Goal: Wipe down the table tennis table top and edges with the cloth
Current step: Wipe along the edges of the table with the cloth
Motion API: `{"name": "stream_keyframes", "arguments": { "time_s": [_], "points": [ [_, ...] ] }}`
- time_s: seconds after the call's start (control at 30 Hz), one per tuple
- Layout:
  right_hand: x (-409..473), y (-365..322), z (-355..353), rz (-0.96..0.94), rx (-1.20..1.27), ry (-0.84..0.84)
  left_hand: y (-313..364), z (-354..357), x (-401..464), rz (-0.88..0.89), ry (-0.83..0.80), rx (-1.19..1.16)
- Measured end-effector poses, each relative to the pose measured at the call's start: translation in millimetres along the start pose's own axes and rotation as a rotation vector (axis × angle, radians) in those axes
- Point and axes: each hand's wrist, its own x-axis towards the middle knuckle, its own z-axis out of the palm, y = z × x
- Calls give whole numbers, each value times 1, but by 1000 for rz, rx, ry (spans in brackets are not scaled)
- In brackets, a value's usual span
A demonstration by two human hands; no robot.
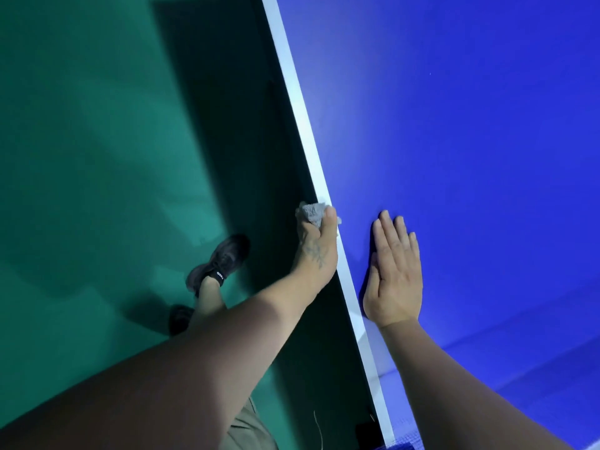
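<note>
Table (454, 125): blue top filled the right half of the frame, bordered by a white line (302, 108) that ran from top centre down to the lower right. The side edge below that line lay in dark shadow.

Cloth (311, 213): grey, crumpled, at centre frame, pressed against the table's side edge just where the white line passed.

Left hand (316, 245): gripped the cloth, thumb lying along the white line, the other fingers hidden behind the cloth and edge. A tattoo showed on the back of the hand. The forearm reached in from the lower left.

Right hand (394, 274): lay flat on the blue top, fingers straight and together, holding nothing, just right of the white line and near the left hand.

Floor (97, 157): green, filled the left half of the frame.

Shoe (220, 259): dark, on the floor at lower centre, below the left forearm; a second dark shoe (180, 318) sat just below it, partly hidden.
</note>
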Motion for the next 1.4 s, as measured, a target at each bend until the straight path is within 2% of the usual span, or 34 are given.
{"name": "stream_keyframes", "arguments": {
  "time_s": [0.13, 0.23, 0.37, 0.47, 0.6, 0.73, 0.83, 0.97, 1.07, 1.27, 1.4],
  "points": [
    [2, -3, -4, 16, 19, -23, 22, -8, 17, -51, 5, 64],
    [6, -4, -6, 52, 49, -19, 60, -19, 47, 11, 57, 8],
    [12, -10, -6, 131, 102, 18, 130, -44, 93, 74, 105, 68],
    [54, -16, -12, 118, 170, 63, 166, -54, 114, 97, 121, 43],
    [167, -33, -14, -43, 190, 88, 154, -45, 103, 149, 154, 45],
    [274, -61, 7, -104, 167, 67, 112, -28, 70, 61, 206, 35],
    [327, -80, 19, -98, 102, 13, 96, -26, 54, 4, 152, 97],
    [344, -88, 23, -13, 29, -9, 99, -37, 68, -16, 27, 68],
    [344, -87, 19, -3, 40, 5, 125, -44, 93, 16, 68, 83],
    [346, -89, 21, 18, 26, 5, 225, -75, 172, 160, 139, 49],
    [348, -87, 22, 11, 26, 13, 279, -91, 209, 161, 150, 20]
  ]
}}
